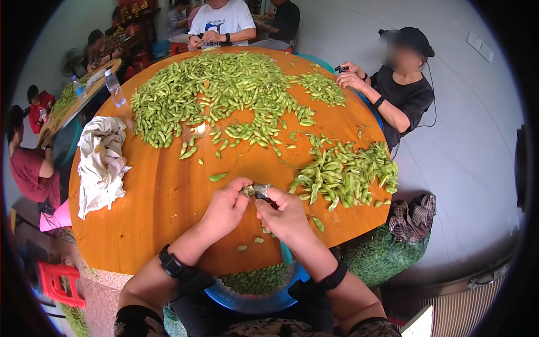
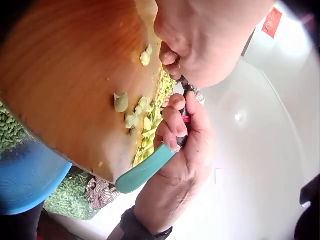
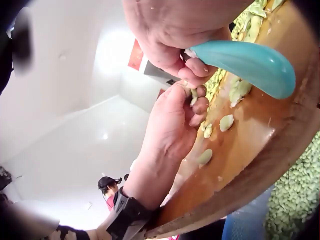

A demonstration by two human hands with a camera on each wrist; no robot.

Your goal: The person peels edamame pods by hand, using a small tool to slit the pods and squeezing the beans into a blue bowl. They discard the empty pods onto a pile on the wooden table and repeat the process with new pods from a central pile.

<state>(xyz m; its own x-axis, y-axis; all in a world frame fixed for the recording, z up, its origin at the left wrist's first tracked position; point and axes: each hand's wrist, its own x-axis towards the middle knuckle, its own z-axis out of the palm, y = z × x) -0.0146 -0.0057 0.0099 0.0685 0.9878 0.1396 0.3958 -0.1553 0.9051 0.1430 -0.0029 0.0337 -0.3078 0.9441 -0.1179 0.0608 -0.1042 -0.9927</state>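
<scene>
Over the near edge of the round table [image 1: 140, 224], both hands meet fingertip to fingertip. My left hand [image 1: 225, 203] pinches a green bean pod [image 3: 194, 96] between thumb and fingers; most of the pod is hidden by them. My right hand [image 1: 285, 214] grips a small tool with a curved teal handle [image 2: 147, 170], its dark, red-banded upper part running between the fingers. The tool's working end is covered by the hands. Just below, a few shelled beans and bits of husk [image 3: 226, 122] lie on the wood. A single pod [image 1: 218, 177] rests just beyond my left hand.
A large heap of pods [image 1: 224, 84] covers the far side; a smaller pile [image 1: 348, 174] lies at right. A crumpled white cloth [image 1: 101, 163] and a water bottle [image 1: 115, 89] stand left. Below the edge sits a blue basin [image 1: 252, 306] of beans. Other people sit around.
</scene>
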